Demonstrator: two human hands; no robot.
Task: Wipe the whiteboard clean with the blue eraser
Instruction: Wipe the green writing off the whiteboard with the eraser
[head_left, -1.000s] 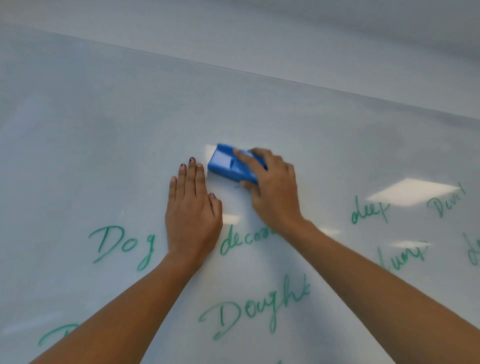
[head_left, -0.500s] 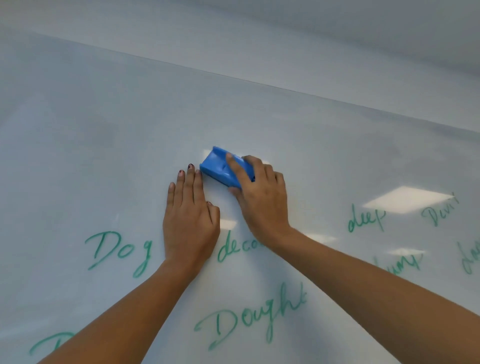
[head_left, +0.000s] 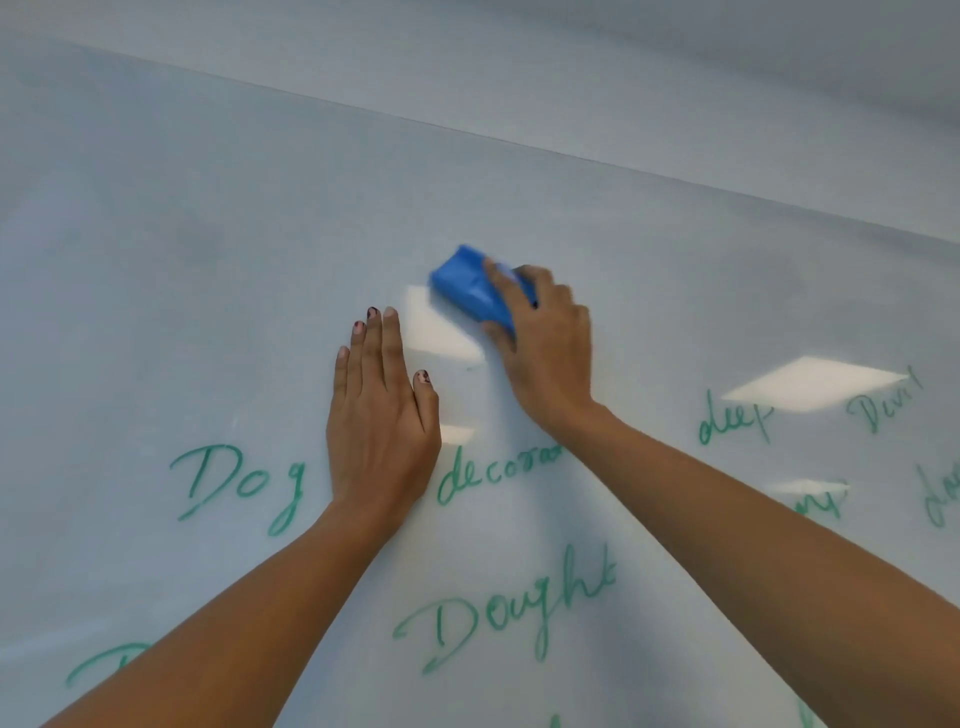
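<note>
Eraser (head_left: 470, 291) on whiteboard (head_left: 208, 260), up-right of left hand (head_left: 382, 415).

Prob. classroom/office: big whiteboard (head_left: 208, 260) w/ green vocab words (head_left: 239, 483), ceiling-panel lights (head_left: 810, 382) reflected.

Left hand (head_left: 382, 415) flat, right hand (head_left: 548, 358) fingers curled.

Bare forearms (head_left: 234, 618) — dark chipped polish, left hand (head_left: 382, 415) nails (head_left: 372, 313).
</note>
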